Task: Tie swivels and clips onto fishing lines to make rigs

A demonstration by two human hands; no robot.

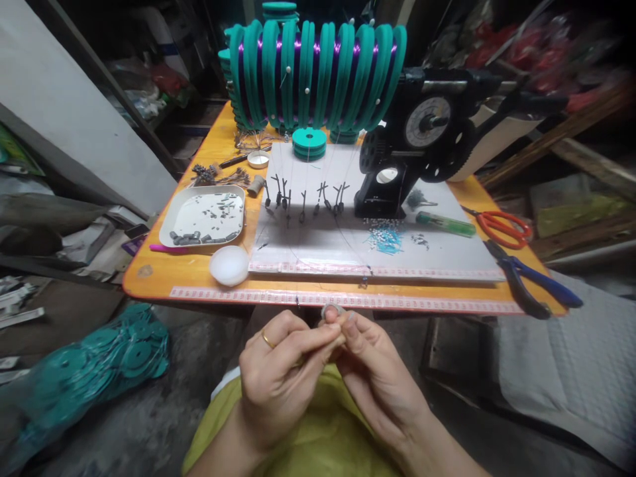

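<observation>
My left hand [281, 371], with a gold ring on one finger, is closed, its thumb and forefinger pinched at the fingertips of my right hand [375, 371]. The right hand is closed too, and a small greyish wrap [332, 309] shows at a fingertip. What lies between the fingers is too small to make out. Both hands meet just in front of the table's edge. Thin lines hang from a row of green spools [318, 73] with purple thread, and small dark pieces [302, 215] hang on them above a white board [308, 248].
A white tray [203, 189] of grey bits and a small white bowl [229, 266] stand left. Blue-white sticks [385, 240], a green-handled tool [447, 224], orange scissors [504, 228] and blue pliers [539, 278] lie right, near a black machine [387, 192]. A measuring tape [238, 296] edges the table.
</observation>
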